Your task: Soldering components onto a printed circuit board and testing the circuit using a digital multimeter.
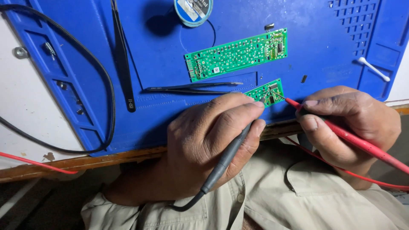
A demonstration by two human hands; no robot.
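Observation:
My left hand (208,136) grips a black test probe (223,159), its tip on a small green circuit board (269,90) at the mat's near edge. My right hand (345,117) pinches a red test probe (353,138), whose metal tip also touches that small board from the right. A longer green circuit board (236,54) lies flat on the blue work mat (162,110) just beyond.
Two black tweezers (122,59) (191,88) lie on the mat. A solder spool (193,10) sits at the top, a cotton swab (373,69) at right, a small chip (303,79) near the boards. A black cable (100,72) loops left; red lead (34,163) crosses the wooden table edge.

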